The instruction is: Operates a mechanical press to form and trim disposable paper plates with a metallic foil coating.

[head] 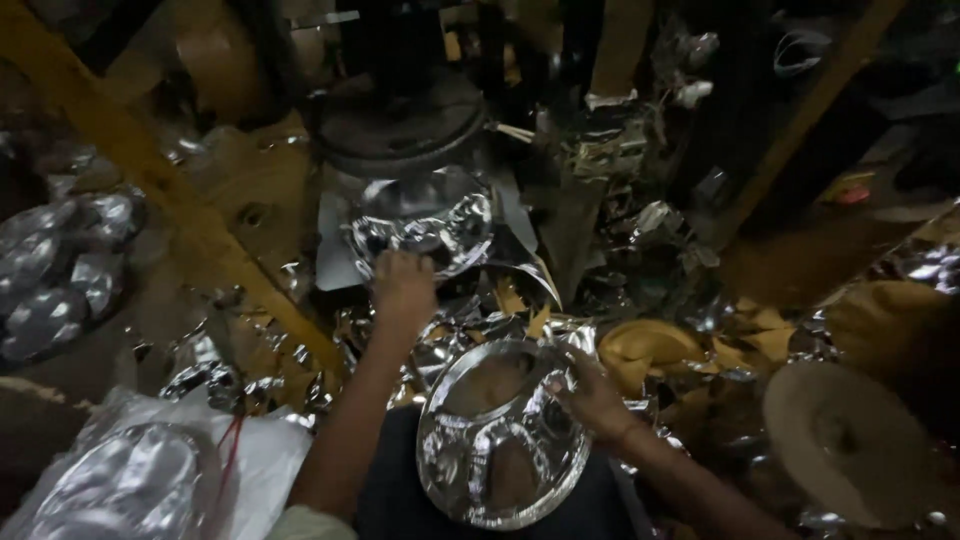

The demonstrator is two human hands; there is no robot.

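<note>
nearest the lens, a round silver compartment plate (497, 432) is gripped at its right rim by the right hand (592, 397), fingers curled. further up, crumpled foil sheet (425, 222) under the dark press (400, 120) is pinched by the left hand (403, 283).

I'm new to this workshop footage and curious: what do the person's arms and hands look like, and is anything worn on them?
Both forearms are bare, with no gloves. The left hand shows nothing worn. The right hand has a thin reddish band at the wrist. A pale sleeve edge shows near the left elbow.
</note>
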